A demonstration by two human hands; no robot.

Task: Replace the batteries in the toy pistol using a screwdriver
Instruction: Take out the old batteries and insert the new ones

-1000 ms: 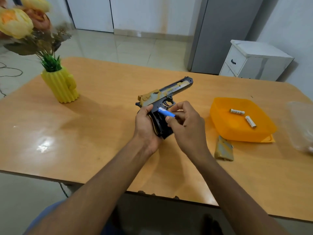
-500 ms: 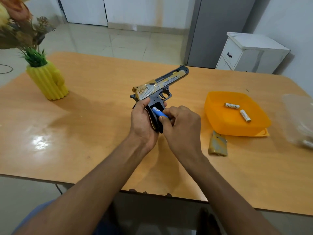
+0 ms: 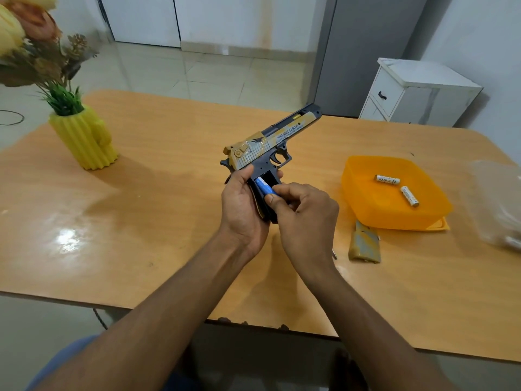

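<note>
A gold and black toy pistol (image 3: 270,139) is held above the wooden table (image 3: 169,198), barrel pointing up and to the right. My left hand (image 3: 242,210) grips its black handle, whose side compartment is uncovered. My right hand (image 3: 301,215) pinches a blue battery (image 3: 264,187) with thumb and forefinger, its upper end inside the open compartment. The gold compartment cover (image 3: 364,244) lies on the table to the right of my right hand. A small metal tip (image 3: 334,253), possibly the screwdriver, shows beside my right wrist.
An orange tray (image 3: 363,198) at the right holds two white batteries (image 3: 387,179) (image 3: 409,196). A clear plastic bag (image 3: 496,204) lies at the far right edge. A yellow vase (image 3: 84,139) with flowers stands at the back left. A white drawer unit (image 3: 417,93) stands behind the table.
The blue battery has gone from above the handle down into the open compartment with my right hand. The pistol has tilted slightly more upright in my left hand.
</note>
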